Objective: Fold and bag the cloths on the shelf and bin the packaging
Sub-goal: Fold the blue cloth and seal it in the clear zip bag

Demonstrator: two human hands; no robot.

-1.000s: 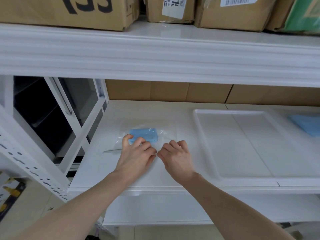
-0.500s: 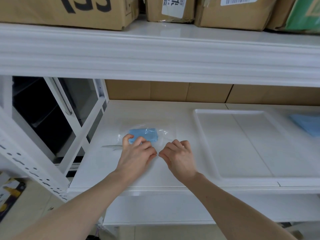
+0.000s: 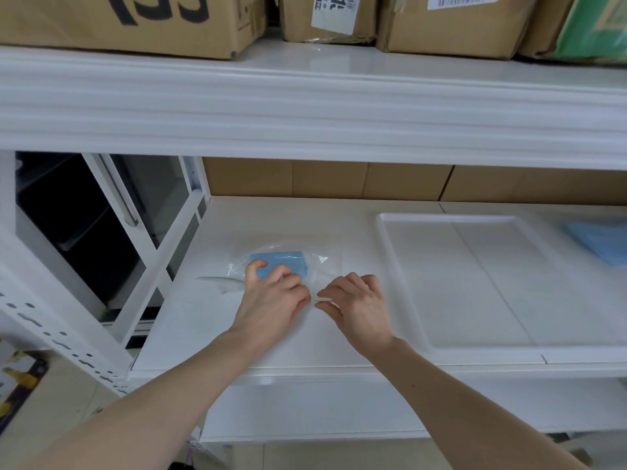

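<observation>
A folded blue cloth lies inside a clear plastic bag on the white shelf, left of centre. My left hand rests on the bag's near side, its thumb on the cloth and its fingers curled on the bag's edge. My right hand is right beside it and pinches the bag's near edge, where a thin white strip shows between its fingertips. A second blue cloth lies at the shelf's far right.
A shallow white tray lies on the shelf to the right of my hands. A thin pale strip lies on the shelf left of the bag. Cardboard boxes stand on the upper shelf. The rack's white braces stand at left.
Both hands stay at the bag's near edge with small finger movements. The bag and cloth have barely shifted.
</observation>
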